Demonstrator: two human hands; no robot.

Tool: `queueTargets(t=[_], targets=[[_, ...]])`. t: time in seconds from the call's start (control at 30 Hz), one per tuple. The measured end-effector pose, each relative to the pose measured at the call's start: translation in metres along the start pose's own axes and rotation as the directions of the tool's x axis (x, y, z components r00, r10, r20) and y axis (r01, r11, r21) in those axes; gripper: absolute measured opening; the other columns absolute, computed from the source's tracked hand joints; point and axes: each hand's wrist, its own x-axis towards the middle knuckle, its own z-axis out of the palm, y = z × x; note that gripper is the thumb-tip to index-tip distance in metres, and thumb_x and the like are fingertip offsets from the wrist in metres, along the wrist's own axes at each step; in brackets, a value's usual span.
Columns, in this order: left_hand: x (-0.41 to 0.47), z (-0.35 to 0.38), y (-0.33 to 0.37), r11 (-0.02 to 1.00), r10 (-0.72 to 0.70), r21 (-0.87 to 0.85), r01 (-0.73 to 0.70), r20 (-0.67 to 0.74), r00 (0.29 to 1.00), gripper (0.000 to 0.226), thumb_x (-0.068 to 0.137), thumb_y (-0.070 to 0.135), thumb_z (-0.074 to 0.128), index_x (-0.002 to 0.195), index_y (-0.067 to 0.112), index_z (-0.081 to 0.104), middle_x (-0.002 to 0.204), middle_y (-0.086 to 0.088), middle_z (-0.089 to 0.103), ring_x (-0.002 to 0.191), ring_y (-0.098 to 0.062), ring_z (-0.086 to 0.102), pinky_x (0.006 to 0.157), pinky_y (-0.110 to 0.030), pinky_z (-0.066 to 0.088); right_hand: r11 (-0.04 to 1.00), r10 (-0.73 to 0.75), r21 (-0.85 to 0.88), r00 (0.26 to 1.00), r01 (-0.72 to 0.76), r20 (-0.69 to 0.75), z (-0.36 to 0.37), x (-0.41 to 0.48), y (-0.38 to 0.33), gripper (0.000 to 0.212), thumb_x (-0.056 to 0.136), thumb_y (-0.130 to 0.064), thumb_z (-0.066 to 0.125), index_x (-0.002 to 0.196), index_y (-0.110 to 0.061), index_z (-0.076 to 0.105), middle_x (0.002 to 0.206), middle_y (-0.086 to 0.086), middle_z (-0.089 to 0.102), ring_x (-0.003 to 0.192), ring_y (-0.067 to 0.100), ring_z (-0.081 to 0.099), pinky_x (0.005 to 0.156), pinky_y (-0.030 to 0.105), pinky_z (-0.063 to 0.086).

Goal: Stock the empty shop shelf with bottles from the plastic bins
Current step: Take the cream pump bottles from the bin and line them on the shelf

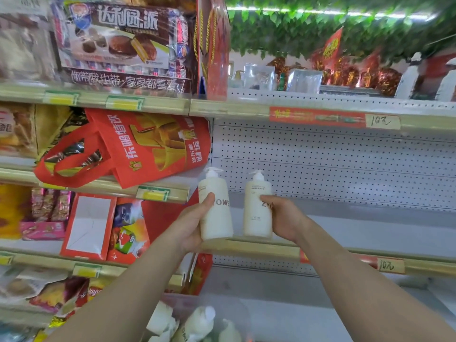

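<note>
Two cream pump bottles stand upright side by side at the left front of the empty white shelf [370,225]. My left hand [191,227] grips the left bottle [216,208] from its left side, thumb across the label. My right hand [283,218] grips the right bottle [257,206] from its right side. Both bottles are at the shelf's front lip; whether their bases rest on it I cannot tell. Below, between my forearms, more white bottles [197,324] lie in a clear plastic bin [229,307].
A white pegboard back panel [333,164] lines the empty bay, with another bare shelf [271,287] beneath. To the left hang a red tote bag [148,144] and packed snack shelves [49,213]. Price strips marked 10 [382,122] run along the shelf edges.
</note>
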Motion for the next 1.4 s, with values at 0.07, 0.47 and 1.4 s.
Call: queueTargets(t=[0.07, 0.47, 1.4], targets=[[0.012, 0.003, 0.003, 1.000, 0.003, -0.017, -0.003, 0.012, 1.000, 0.065, 0.070, 0.040, 0.077, 0.121, 0.001, 0.062, 0.111, -0.018, 0.073, 0.097, -0.031, 0.073, 0.075, -0.047, 0.060, 0.998, -0.024, -0.052, 1.000, 0.023, -0.011, -0.004, 0.011, 0.000, 0.056, 0.087, -0.023, 0.067, 0.136, 0.001, 0.054, 0.124, 0.020, 0.064, 0.120, 0.037, 0.060, 0.104, 0.054, 0.046], [0.081, 0.003, 0.001, 1.000, 0.028, -0.012, -0.027, 0.073, 0.997, 0.058, 0.074, 0.032, 0.075, 0.123, 0.004, 0.062, 0.112, -0.013, 0.074, 0.097, -0.025, 0.074, 0.069, -0.042, 0.061, 0.982, -0.167, -0.122, 0.969, 0.146, -0.181, -0.040, 0.070, -0.021, 0.070, 0.075, -0.029, 0.078, 0.134, 0.001, 0.055, 0.132, 0.023, 0.063, 0.122, 0.039, 0.060, 0.103, 0.056, 0.049], [0.144, -0.027, -0.038, 0.999, -0.049, -0.022, 0.049, 0.008, 0.999, 0.067, 0.078, 0.031, 0.069, 0.137, 0.002, 0.053, 0.115, -0.016, 0.072, 0.097, -0.024, 0.073, 0.070, -0.038, 0.060, 0.989, -0.108, -0.125, 0.963, 0.079, -0.247, -0.085, 0.175, 0.000, 0.055, 0.084, -0.009, 0.076, 0.134, -0.003, 0.055, 0.132, 0.017, 0.064, 0.122, 0.033, 0.062, 0.103, 0.045, 0.049]])
